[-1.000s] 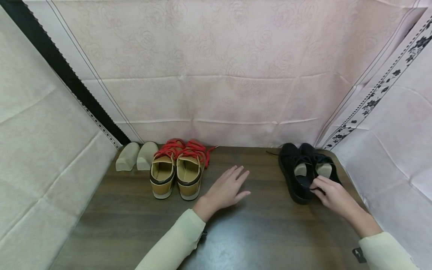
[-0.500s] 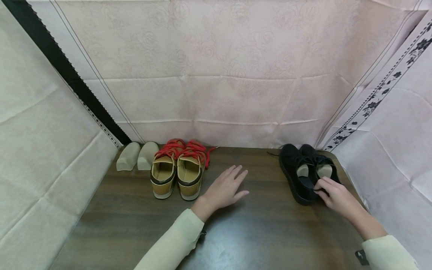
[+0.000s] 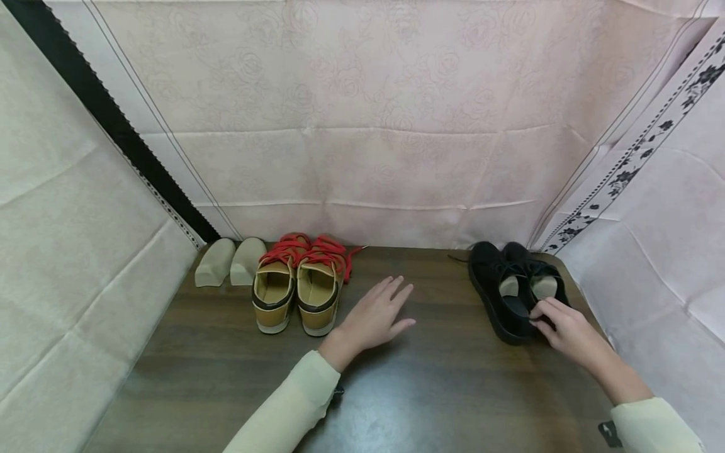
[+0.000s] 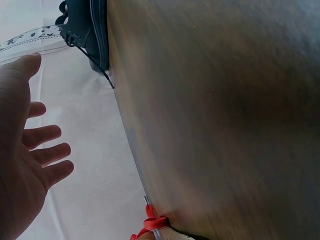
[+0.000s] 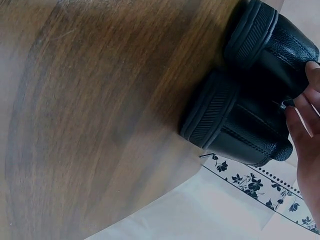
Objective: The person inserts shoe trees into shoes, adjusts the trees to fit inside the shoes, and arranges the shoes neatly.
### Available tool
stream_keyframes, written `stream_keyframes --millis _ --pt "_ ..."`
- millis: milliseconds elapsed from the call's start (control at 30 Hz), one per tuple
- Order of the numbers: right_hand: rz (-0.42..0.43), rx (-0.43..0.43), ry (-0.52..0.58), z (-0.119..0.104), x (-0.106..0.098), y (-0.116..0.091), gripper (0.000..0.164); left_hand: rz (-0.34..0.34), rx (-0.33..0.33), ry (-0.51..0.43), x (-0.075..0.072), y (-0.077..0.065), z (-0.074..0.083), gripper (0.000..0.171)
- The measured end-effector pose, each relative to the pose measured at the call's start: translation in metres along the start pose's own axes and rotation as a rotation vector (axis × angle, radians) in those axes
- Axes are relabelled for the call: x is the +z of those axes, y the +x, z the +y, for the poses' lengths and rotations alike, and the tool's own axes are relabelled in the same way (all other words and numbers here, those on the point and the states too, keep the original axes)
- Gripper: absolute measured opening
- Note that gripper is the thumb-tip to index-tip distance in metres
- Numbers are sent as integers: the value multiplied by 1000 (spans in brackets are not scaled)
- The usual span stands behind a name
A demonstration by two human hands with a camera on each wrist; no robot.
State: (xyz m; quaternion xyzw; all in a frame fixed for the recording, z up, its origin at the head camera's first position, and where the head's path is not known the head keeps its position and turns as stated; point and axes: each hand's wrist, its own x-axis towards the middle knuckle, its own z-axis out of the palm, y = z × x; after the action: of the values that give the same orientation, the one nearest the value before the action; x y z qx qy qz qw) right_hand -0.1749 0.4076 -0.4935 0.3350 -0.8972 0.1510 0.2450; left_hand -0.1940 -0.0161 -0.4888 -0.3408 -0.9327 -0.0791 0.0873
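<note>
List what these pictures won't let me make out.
Head view: much of the heel of the rightmost black shoe, behind the right hand.
Left wrist view: most of the red-laced tan shoes, cut off by the bottom edge.
Right wrist view: toes of both black shoes, behind their heels; part of the right hand, past the right edge.

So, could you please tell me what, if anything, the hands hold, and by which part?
The right hand grips the heel collar of one or both black shoes; which, I cannot tell. The left hand holds nothing.

Black lace-up shoes (image 3: 520, 274); upright, side by side; pale inserts (image 3: 509, 285) inside
</note>
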Motion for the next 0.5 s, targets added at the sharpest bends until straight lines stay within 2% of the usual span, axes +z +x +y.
stream_keyframes --millis 500 --pt "1 57 -32 -4 -1 -1 45 9 -21 21 -7 -5 -8 71"
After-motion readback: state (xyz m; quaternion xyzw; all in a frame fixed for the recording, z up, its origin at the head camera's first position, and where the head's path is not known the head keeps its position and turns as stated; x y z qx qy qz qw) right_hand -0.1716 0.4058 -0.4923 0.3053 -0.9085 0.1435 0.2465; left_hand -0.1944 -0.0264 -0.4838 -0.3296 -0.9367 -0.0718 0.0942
